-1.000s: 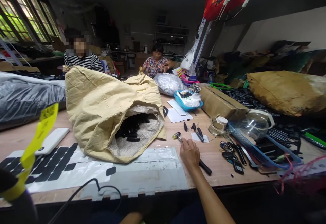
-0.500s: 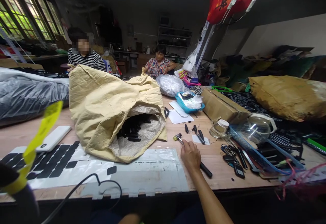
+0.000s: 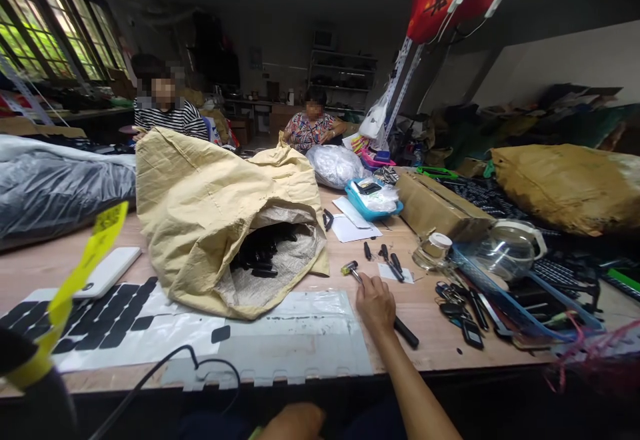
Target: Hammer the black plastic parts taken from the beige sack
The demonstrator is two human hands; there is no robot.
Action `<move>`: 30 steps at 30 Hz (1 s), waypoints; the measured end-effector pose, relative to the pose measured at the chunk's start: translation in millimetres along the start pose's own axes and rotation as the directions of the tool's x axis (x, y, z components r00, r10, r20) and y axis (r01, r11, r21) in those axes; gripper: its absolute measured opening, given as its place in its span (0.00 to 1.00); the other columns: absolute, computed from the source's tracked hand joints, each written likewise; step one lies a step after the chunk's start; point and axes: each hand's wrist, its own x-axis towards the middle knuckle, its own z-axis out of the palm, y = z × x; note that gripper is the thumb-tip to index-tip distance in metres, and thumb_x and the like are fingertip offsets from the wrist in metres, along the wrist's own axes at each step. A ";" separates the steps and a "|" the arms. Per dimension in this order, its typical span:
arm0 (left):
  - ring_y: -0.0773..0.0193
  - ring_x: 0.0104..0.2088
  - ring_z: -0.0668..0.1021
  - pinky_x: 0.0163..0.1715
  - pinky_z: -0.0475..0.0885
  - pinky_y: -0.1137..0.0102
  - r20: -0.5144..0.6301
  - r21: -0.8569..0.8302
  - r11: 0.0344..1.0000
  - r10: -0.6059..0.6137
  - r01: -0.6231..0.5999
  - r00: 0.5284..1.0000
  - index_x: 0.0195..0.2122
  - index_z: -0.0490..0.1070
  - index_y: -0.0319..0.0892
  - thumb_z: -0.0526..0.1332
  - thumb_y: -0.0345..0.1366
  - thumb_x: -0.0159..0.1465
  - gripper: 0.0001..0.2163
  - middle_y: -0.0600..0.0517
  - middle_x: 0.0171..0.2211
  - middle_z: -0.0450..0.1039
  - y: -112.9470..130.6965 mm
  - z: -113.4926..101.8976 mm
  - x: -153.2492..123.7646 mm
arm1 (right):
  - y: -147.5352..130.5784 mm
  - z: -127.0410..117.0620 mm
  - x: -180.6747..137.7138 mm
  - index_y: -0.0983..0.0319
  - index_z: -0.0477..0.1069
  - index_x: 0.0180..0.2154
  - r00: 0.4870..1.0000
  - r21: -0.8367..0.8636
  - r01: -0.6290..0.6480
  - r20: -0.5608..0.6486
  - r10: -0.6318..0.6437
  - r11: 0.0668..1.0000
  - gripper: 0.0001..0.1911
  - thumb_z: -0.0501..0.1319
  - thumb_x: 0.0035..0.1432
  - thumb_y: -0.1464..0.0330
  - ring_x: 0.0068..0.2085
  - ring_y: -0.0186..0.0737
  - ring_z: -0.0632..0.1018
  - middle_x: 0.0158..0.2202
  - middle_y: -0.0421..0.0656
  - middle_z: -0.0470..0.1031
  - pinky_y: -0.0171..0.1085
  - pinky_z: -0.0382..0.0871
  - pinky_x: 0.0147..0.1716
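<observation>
My right hand (image 3: 376, 301) is closed over the middle of a small hammer (image 3: 406, 333) lying on the table. The hammer's yellow-and-metal head sticks out beyond my fingers, its black handle out below my palm. At the bottom edge my left hand (image 3: 295, 421) shows in part, below the table edge; it is blurred and its fingers cannot be made out. Left of my right hand a large tan sack (image 3: 215, 227) lies with its mouth towards me, black pieces (image 3: 263, 253) inside. In front of the sack is a grey-white mat (image 3: 310, 340).
Black-handled tools (image 3: 395, 263) lie beyond my right hand. Keys (image 3: 457, 310), a glass jar (image 3: 433, 252) and a blue basket (image 3: 530, 307) are to the right. A carton (image 3: 440, 207) stands behind. Black stickers (image 3: 120, 313) and a white box (image 3: 110, 270) lie left. Two people sit across the table.
My left hand has risen further into view at the bottom edge and moved right. My right hand stays on the hammer, and the view has shifted slightly.
</observation>
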 end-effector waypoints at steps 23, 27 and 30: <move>0.46 0.52 0.70 0.45 0.72 0.58 -0.884 0.183 0.722 -0.176 0.668 0.433 0.52 0.74 0.43 0.58 0.34 0.63 0.16 0.40 0.53 0.68 30.0 -181.7 26.3 | -4.2 -3.9 0.9 0.58 0.76 0.46 0.998 -0.027 -0.024 0.062 0.026 0.999 0.16 0.58 0.58 0.74 0.37 0.40 0.69 0.33 0.43 0.70 0.36 0.56 0.34; 0.48 0.49 0.72 0.44 0.72 0.60 -0.893 0.160 0.711 -0.192 0.685 0.407 0.52 0.74 0.44 0.59 0.34 0.64 0.15 0.41 0.52 0.68 31.6 -180.3 26.9 | -4.1 -3.6 1.0 0.58 0.75 0.47 0.997 -0.039 -0.024 0.079 0.027 0.999 0.16 0.58 0.58 0.74 0.37 0.40 0.69 0.33 0.43 0.70 0.36 0.55 0.34; 0.49 0.49 0.73 0.45 0.72 0.61 -0.897 0.155 0.720 -0.184 0.677 0.401 0.53 0.73 0.43 0.59 0.34 0.65 0.15 0.40 0.53 0.67 29.2 -178.1 27.6 | -3.5 -2.9 0.9 0.57 0.75 0.46 0.997 -0.041 -0.020 0.074 0.023 0.999 0.16 0.58 0.58 0.74 0.37 0.40 0.68 0.33 0.43 0.70 0.36 0.55 0.34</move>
